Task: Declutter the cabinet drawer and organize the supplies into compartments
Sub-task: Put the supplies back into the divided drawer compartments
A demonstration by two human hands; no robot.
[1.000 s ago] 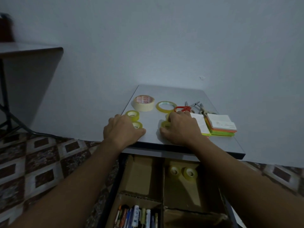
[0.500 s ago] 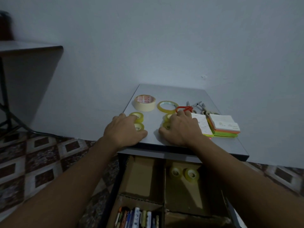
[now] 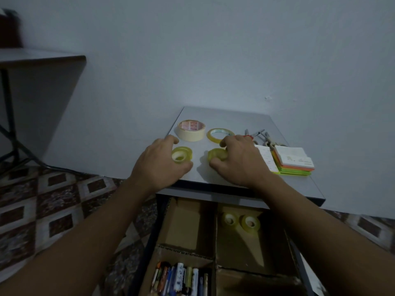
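On the grey cabinet top (image 3: 245, 118) my left hand (image 3: 158, 165) closes around small yellow tape rolls (image 3: 181, 154), which look stacked. My right hand (image 3: 237, 161) grips another small yellow tape roll (image 3: 217, 155). Behind them lie a wide cream masking tape roll (image 3: 190, 130) and a thin yellow tape ring (image 3: 220, 135). Below, the open drawer (image 3: 295, 248) holds cardboard compartments: two yellow tape rolls (image 3: 240, 222) in the right one, pens and markers (image 3: 181, 278) in the near left one, and a bare far left one (image 3: 186, 221).
A stack of coloured sticky notes (image 3: 294, 160) and a white notepad (image 3: 266, 158) lie at the right of the cabinet top, with scissors and clips (image 3: 259, 138) behind. A dark table (image 3: 40, 60) stands at the left. Patterned floor tiles (image 3: 42, 210) surround the cabinet.
Both hands have curled tighter around the small yellow tape rolls and gathered them. The left-hand rolls now sit together between my fingers and thumb.
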